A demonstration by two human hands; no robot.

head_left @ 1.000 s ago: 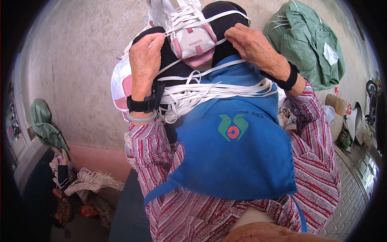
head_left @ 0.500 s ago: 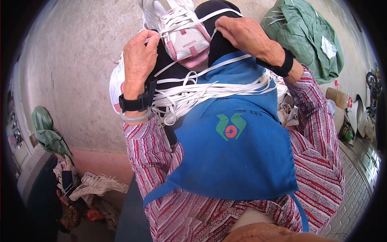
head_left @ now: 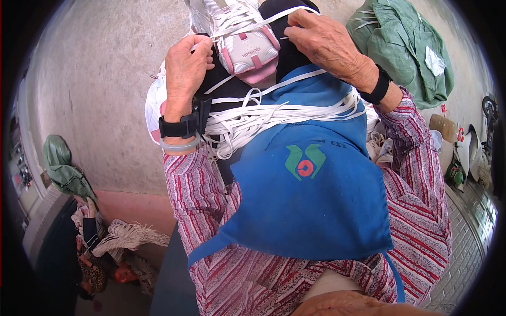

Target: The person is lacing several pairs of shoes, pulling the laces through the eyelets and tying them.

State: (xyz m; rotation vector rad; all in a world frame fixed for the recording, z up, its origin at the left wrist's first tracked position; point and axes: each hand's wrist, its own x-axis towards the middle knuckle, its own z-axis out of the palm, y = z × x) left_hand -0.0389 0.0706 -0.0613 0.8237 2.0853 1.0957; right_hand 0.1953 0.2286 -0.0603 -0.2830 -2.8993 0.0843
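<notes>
A white and pink sneaker [head_left: 247, 50] rests between my knees, toe toward me, with white lace crossing its front. My left hand [head_left: 185, 71] is at its left side, thumb and forefinger pinched on a shoelace [head_left: 224, 35]. To the right of the sneaker, my right hand [head_left: 329, 48] has its fingers curled together, with a short white lace tip showing at them. Another stretch of lace runs from the sneaker up past that hand. A bundle of loose white shoelaces [head_left: 284, 117] lies across my lap on the blue apron [head_left: 311, 210].
A green sack [head_left: 400, 52] stands on the floor at the right, with a bottle of brownish liquid [head_left: 444, 128] below it. Another green sack [head_left: 63, 166] is at the left. Lower left, a person sits near a bundle of white laces [head_left: 129, 236]. White shoes partly show beside my legs.
My right hand has moved slightly right, away from the sneaker, and its lace end shows less. My left hand stays at the sneaker's side, its fingers a little shifted. The whole view shifted slightly.
</notes>
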